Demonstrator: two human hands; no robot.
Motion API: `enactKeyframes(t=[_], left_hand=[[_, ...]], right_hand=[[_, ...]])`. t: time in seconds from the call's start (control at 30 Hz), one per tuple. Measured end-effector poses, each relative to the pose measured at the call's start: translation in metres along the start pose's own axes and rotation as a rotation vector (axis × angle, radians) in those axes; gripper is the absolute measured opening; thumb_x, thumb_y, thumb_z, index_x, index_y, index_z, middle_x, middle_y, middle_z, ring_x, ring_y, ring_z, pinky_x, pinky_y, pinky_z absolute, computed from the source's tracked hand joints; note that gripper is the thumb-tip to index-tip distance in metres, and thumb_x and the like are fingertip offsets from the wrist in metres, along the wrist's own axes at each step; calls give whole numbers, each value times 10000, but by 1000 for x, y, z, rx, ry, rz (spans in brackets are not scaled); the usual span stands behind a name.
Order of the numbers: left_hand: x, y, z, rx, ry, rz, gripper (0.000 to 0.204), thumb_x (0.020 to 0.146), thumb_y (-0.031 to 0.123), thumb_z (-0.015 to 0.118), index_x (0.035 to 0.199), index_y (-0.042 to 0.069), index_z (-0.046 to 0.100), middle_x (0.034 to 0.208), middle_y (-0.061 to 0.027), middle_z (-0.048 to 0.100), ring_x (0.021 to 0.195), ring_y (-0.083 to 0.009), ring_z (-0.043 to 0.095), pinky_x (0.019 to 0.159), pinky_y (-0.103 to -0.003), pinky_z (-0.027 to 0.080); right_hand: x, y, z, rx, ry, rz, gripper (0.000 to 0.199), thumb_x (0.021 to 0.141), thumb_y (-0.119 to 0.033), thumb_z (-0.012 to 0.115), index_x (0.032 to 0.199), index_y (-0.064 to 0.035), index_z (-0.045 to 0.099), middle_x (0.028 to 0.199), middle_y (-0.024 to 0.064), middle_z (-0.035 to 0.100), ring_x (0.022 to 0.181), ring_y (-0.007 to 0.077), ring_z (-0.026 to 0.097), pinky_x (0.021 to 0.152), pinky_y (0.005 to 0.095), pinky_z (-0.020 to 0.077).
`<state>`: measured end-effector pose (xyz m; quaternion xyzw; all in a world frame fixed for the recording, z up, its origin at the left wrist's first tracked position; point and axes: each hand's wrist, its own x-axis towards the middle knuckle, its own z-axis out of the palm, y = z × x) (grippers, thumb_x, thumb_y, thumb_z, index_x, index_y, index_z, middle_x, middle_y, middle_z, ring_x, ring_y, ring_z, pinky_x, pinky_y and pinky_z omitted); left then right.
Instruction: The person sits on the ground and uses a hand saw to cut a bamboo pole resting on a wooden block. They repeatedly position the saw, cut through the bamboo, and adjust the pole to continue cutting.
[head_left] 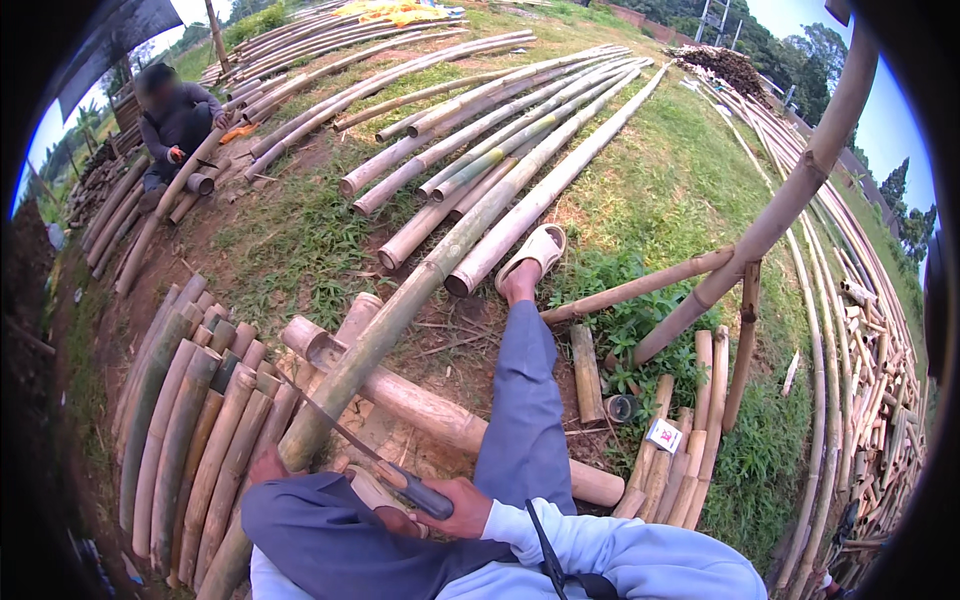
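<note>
My right hand [462,508] is closed round the dark handle of a hand saw [352,438]. The saw's narrow blade slants up and left across a long greenish bamboo pole [405,300]. This pole runs from beside my bent left knee far out over the grass, resting across a thick bamboo log [425,408]. Against the pole's left side, my left hand [267,466] grips it, with most of the fingers hidden by the pole and my knee.
Cut bamboo pieces [205,430] stand packed at left; more short lengths [690,450] lie at right with a small white packet [664,434]. Long poles [520,115] spread ahead. A slanting bamboo post [760,230] rises at right. Another person [180,125] sits far left among poles.
</note>
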<state>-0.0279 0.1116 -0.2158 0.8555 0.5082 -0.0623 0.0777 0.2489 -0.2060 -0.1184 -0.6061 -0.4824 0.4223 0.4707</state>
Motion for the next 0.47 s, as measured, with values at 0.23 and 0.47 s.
enactKeyframes(t=[0.23,0.47], left_hand=[[1,-2,-15,-36,95,166,892,615,505,909,1256,-2,550,1196,-250,660,1129,-423,637,975,-486,506],[83,-18,-154,-1177,230,233,767,860,366,773,1492,67,457,1403,-252,560,1317,-391,534,1128,-505,387]], right_hand=[[7,3,-1,-65,-7,-33,405,906,-292,747,1210,-48,637,837,180,681,734,301,680,700,383,521],[11,10,-9,-34,-54,13,446,918,-335,737,1259,-71,628,900,193,695,817,304,709,745,391,533]])
